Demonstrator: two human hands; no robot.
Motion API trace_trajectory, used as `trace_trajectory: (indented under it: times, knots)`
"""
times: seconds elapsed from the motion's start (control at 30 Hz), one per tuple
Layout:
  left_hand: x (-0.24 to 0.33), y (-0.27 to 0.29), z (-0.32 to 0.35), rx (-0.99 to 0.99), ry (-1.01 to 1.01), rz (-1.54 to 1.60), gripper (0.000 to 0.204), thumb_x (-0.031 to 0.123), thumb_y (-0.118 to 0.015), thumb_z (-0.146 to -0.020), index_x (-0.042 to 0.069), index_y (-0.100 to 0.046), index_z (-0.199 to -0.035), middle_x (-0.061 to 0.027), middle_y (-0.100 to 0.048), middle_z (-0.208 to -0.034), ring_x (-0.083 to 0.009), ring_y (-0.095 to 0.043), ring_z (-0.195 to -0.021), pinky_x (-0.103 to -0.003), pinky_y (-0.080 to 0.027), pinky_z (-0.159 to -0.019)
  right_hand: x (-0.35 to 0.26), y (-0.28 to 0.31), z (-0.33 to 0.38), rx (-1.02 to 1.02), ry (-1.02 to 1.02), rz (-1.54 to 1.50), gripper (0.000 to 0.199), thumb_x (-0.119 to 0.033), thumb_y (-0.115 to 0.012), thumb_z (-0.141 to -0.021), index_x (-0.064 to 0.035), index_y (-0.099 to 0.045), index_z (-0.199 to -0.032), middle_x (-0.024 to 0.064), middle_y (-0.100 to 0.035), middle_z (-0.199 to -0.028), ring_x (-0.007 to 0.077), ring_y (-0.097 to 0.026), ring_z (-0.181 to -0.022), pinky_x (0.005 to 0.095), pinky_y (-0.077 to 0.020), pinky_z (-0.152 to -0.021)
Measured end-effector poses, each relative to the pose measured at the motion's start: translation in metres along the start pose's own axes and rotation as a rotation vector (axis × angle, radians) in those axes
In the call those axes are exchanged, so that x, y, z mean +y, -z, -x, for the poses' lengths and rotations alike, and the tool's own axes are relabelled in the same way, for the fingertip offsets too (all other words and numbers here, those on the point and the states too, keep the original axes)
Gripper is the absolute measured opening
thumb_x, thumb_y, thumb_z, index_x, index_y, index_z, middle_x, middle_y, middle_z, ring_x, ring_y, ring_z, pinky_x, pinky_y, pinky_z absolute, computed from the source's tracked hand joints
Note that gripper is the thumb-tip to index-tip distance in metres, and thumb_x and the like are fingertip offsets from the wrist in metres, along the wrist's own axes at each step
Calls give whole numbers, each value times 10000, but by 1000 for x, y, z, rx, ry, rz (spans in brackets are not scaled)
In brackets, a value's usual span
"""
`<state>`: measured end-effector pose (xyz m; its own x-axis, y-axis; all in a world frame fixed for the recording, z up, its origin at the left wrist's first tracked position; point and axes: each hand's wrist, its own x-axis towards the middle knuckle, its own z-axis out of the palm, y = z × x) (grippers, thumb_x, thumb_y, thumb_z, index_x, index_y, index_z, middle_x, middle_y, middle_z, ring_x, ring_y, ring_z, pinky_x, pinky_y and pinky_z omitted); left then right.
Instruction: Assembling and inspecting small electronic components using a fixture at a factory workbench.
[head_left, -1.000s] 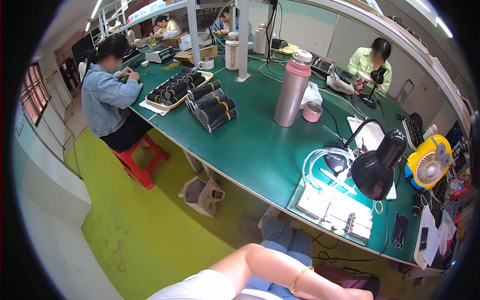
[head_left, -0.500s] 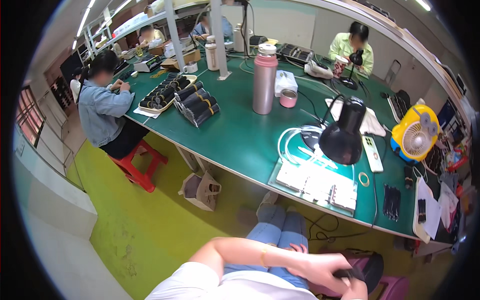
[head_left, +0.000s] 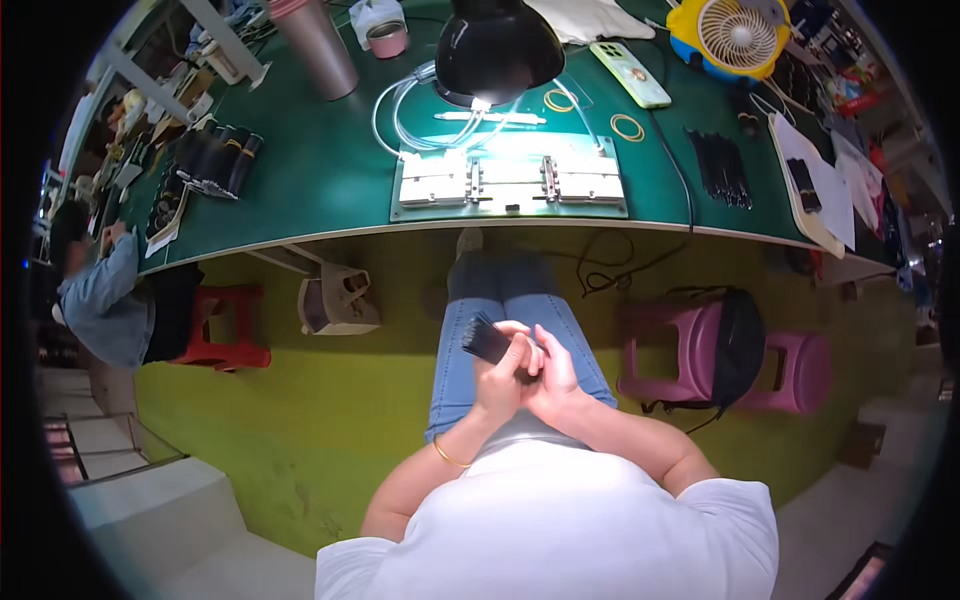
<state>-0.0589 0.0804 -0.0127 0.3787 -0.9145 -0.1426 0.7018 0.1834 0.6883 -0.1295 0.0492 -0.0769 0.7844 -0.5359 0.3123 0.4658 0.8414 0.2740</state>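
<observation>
Over my lap, my two hands meet around a bundle of thin black strips (head_left: pixel 486 341). My left hand (head_left: pixel 498 388) is closed on it, and one end fans out past the thumb side. My right hand (head_left: pixel 556 378) is pressed against the left, its fingers curled over the bundle's lower part. That lower part is mostly hidden between the palms. Beyond my knees, on the green table (head_left: pixel 310 190), lies a metal fixture (head_left: pixel 510 184) with two silver blocks, lit by a black lamp (head_left: pixel 498 50).
More black strips (head_left: pixel 718 168) lie at the table's right, near a tray (head_left: pixel 805 215), a phone (head_left: pixel 630 74) and a yellow fan (head_left: pixel 738 35). Black bundles (head_left: pixel 225 160) sit at the left. Purple stools (head_left: pixel 690 350) with a black bag (head_left: pixel 740 350) stand right. A co-worker (head_left: pixel 110 290) sits left.
My view has swung right and down toward the table's front edge. My hands have come from over the purple stool at the right to my lap, with the black bundle now plainly visible.
</observation>
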Motion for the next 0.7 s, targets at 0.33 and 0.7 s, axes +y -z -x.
trace_trajectory:
  times: [0.33, 0.7]
  knots:
    - [9, 23, 2, -403, 984, 112, 50, 39, -524, -809, -4, -513, -832, -23, -431, -593, -130, -417, -518, -256, -359, -502, -23, -69, -19, 728, -551, 1025, 314, -303, -498, -840, -28, -588, -959, 77, -583, -915, 108, -524, -756, 279, -447, -691]
    - [12, 13, -1, -196, 505, -503, 126, -42, -530, -768, -18, -493, -886, -73, -555, -812, -151, -564, -731, -283, -483, -690, -23, -71, -22, 962, -520, 1353, 281, -277, -484, -855, -24, -575, -936, 104, -530, -1083, 138, -533, -769, 262, -452, -691]
